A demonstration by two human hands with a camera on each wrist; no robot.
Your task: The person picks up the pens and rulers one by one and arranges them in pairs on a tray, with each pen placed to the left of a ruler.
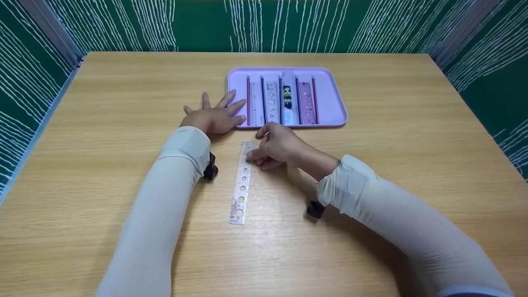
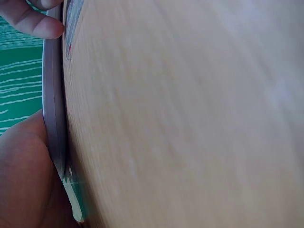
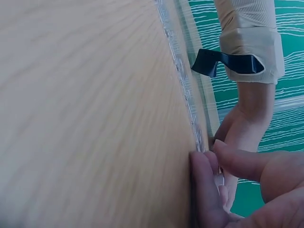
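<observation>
A clear ruler [image 1: 241,194] with a row of round holes lies lengthwise on the table, in front of a lilac tray [image 1: 332,99]. My right hand [image 1: 281,144] pinches the ruler's edge near its far end, thumb on top. From the right wrist view, thumb and fingers [image 3: 204,178] meet at the ruler [image 3: 183,76], which looks flat on the tabletop. My left hand [image 1: 216,117] spreads its fingers at the tray's left side, with some fingertips over the rim. In the left wrist view the tray's side [image 2: 54,95] stands beside this hand.
Inside the tray, pencils alternate with rulers: a red pencil [image 1: 248,101], a clear ruler [image 1: 256,107], a stencil ruler [image 1: 272,99], a cartoon-printed ruler [image 1: 287,111], a pink ruler [image 1: 306,103] and another red pencil [image 1: 315,101]. Green patterned cloth [image 1: 288,24] hangs behind the table [image 1: 123,90].
</observation>
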